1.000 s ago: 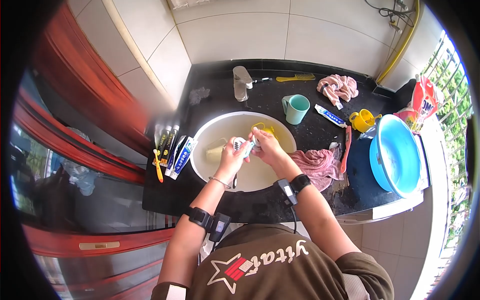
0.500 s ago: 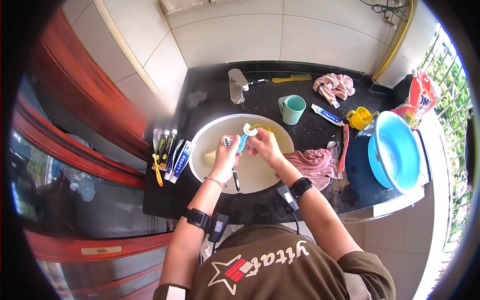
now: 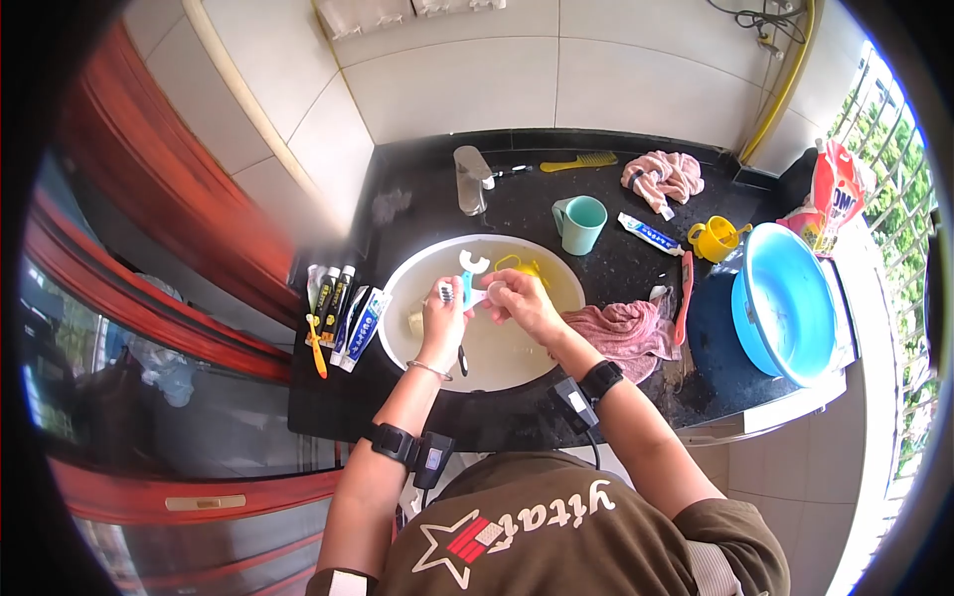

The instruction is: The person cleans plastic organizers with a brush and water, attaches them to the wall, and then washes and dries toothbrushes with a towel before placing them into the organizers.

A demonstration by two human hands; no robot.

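Over the water-filled sink (image 3: 397, 348), my left hand (image 3: 440, 320) is closed around a toothbrush with a black handle (image 3: 462, 363), its bristles (image 3: 446, 293) showing above the fingers. The same hand also grips a U-shaped toothbrush with a white head (image 3: 473, 262) and blue neck. My right hand (image 3: 524, 305) is beside it, fingers pinched at the pale lower end of the U-shaped toothbrush; the exact grip is partly hidden. A yellow object (image 3: 527, 266) is in the sink just behind my right hand.
Left of the sink lie toothpaste tubes (image 3: 366, 323) and an orange toothbrush (image 3: 317, 348). Behind stand the faucet (image 3: 471, 181) and a green mug (image 3: 581, 224). Rightward are a pink cloth (image 3: 621, 336), a red toothbrush (image 3: 684, 298), a yellow cup (image 3: 714, 238) and a blue basin (image 3: 785, 308).
My right hand has moved from the white U-shaped head down to the lower end of that toothbrush. The head now stands uncovered, and my left hand has shifted slightly left.
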